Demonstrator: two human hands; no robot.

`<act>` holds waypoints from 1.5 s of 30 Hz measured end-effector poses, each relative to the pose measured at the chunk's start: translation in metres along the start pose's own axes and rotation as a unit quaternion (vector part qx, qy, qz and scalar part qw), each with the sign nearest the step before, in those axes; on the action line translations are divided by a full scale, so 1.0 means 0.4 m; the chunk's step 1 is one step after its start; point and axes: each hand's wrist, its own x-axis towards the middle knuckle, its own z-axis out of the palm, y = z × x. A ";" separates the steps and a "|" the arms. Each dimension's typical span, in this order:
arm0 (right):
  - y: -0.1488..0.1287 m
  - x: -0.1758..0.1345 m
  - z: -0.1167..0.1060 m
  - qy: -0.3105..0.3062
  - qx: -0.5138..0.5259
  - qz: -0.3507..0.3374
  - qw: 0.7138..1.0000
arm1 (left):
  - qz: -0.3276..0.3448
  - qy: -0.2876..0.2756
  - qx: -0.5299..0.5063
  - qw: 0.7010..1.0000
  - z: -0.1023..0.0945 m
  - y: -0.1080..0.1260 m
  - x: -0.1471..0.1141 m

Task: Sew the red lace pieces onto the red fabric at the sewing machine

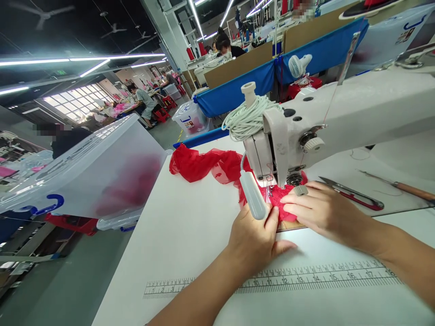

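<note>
Red lace fabric (282,195) lies under the needle area of a white sewing machine (340,113). My left hand (253,237) rests at the fabric's near left edge, fingertips on it and thumb stretched out to the right. A grey-white lamp head (254,197) hides part of these fingers. From the right, my right hand (321,210) lies with its fingers stretched flat over the lace, its thumb not visible. A sheer red length of the fabric (200,164) trails left and back across the white table (163,235).
Right of my hand lie thread snips (356,194) and a wooden-handled pointed tool (408,185). A ruler scale (292,278) runs along the front. Pale green cord (249,117) is coiled on the machine. Left stands a translucent bin (112,167). Other people work at the back.
</note>
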 end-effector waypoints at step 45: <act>-0.024 -0.003 0.006 -0.003 -0.005 0.062 0.998 | -0.003 -0.029 0.005 1.000 -0.016 0.028 -0.016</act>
